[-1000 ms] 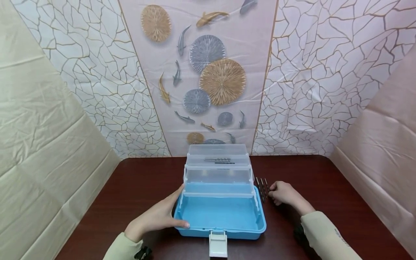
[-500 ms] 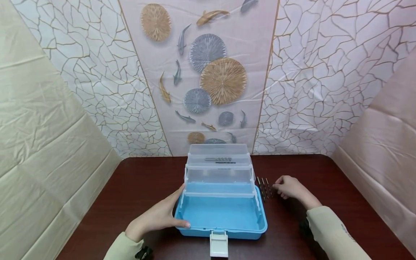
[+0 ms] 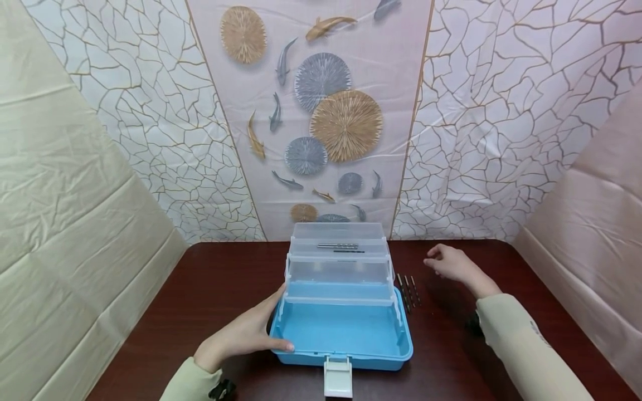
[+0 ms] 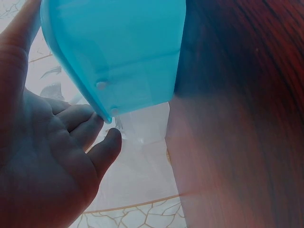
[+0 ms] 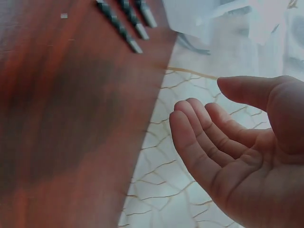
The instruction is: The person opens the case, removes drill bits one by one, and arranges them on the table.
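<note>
A light blue toolbox [image 3: 346, 331] stands with its stepped clear trays [image 3: 341, 272] raised. My left hand [image 3: 246, 334] spans its left side, thumb over the front rim and fingertips at the rim farther back; the left wrist view shows the palm apart from the blue wall [image 4: 128, 52]. To the box's right, three dark twist drill bits [image 3: 410, 291] lie side by side on the table. Beyond and right of them hovers my right hand [image 3: 453, 264], fingers loosely bent and holding nothing. More drill bits [image 3: 338, 245] rest in the upper tray.
The white latch [image 3: 338, 379] hangs down at the box's front. Dark red-brown wood makes up the tabletop [image 3: 225, 284]. Behind it hangs a patterned cloth [image 3: 346, 125], with plain cloth at both sides. A tiny pale speck [image 5: 64, 15] lies near the loose bits.
My right hand has lifted away from beside the loose drill bits and moved farther back and slightly right. The bits stay in a row. My left hand keeps its place on the toolbox.
</note>
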Tool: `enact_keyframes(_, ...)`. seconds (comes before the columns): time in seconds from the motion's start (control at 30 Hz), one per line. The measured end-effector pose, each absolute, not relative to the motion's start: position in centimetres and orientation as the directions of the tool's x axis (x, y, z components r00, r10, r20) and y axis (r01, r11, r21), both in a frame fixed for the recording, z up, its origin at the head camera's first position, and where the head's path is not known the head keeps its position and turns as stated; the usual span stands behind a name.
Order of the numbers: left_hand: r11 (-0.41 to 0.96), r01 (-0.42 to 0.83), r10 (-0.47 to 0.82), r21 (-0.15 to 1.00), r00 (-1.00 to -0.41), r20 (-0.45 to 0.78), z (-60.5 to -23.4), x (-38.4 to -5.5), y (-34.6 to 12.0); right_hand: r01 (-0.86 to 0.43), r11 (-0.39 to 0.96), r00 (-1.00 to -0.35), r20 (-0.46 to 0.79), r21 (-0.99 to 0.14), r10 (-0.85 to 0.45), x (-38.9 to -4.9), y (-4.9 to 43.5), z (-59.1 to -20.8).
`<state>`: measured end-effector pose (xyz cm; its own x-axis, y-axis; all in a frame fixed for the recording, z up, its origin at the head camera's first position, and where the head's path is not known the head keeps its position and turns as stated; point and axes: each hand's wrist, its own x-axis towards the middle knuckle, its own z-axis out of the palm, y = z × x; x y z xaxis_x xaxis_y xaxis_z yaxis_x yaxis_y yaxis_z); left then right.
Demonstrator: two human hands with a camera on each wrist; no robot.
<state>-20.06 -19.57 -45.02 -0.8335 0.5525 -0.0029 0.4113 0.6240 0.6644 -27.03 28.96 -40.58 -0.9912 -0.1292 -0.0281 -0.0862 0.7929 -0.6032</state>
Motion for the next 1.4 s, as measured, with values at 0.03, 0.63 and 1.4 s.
enact_keyframes(0.03,0.623,0.408,0.552,0.667,-0.834,-0.005,-45.0,-20.1,-19.6,-0.092,0.797,-0.991,-0.024,-0.597,-0.132,-27.3,28.8,-40.3)
enact_keyframes(0.63,0.626,0.405,0.554,0.667,-0.832,-0.014,-44.9,-20.0,-19.5,-0.245,0.821,-0.969,0.104,-0.515,-0.223,-31.3,22.5,-33.7)
enact_keyframes(1.4,0.623,0.401,0.552,0.671,-0.834,-0.014,-44.7,-20.0,-19.5,-0.459,0.783,-0.883,0.120,-0.420,-0.453,-31.9,16.6,-34.4)
